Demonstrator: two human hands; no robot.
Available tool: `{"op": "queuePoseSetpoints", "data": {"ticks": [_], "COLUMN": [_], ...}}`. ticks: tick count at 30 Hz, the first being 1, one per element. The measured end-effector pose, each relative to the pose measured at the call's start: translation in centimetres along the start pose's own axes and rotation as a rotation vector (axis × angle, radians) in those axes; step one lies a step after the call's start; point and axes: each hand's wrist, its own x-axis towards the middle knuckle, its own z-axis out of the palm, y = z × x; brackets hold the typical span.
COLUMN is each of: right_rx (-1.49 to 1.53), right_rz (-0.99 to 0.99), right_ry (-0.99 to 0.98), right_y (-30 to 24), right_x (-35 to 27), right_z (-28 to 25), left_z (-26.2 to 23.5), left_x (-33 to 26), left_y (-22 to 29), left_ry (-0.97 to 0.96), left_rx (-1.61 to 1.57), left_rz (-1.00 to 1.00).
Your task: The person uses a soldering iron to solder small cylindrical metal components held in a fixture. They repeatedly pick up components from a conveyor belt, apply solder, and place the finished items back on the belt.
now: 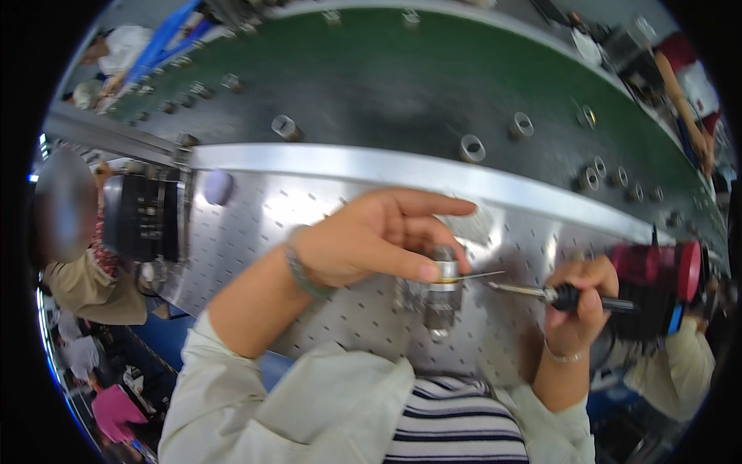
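The left hand [371,243] pinches a small shiny metal cylinder [442,288] between thumb and fingers, holding it upright on the perforated steel worktop [255,232]. The right hand [580,298] clenches the black handle of a thin screwdriver [541,292], its tip just beside the cylinder. Beyond runs a green belt [402,69] carrying round metal sleeves [471,147].

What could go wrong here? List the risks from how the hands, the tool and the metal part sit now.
1. The left hand pinches the small metal cylinder close to the soldering iron's tip; a slip might burn a finger.
2. The thin wire juts out unsupported and may shift away from the tip.
3. The right hand works just in front of the red-capped device, so the tool's rear end could knock it.
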Motion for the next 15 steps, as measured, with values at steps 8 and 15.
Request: {"op": "queuePoseSetpoints", "data": {"ticks": [8,15], "right_rx": [0.008,0.078], "right_rz": [-0.019,0.033], "right_ry": [0.102,0.058], "right_y": [-0.3,0.2], "right_x": [0.0,0.3], "right_z": [-0.5,-0.2], "left_z": [-6.5,-16.9], "left_x": [0.2,-2.8], "left_y": [9.8,14.2], "left_ry": [0.872,1.197], "left_rx": [1.369,1.951], "left_rz": [0.577,0.338]}}
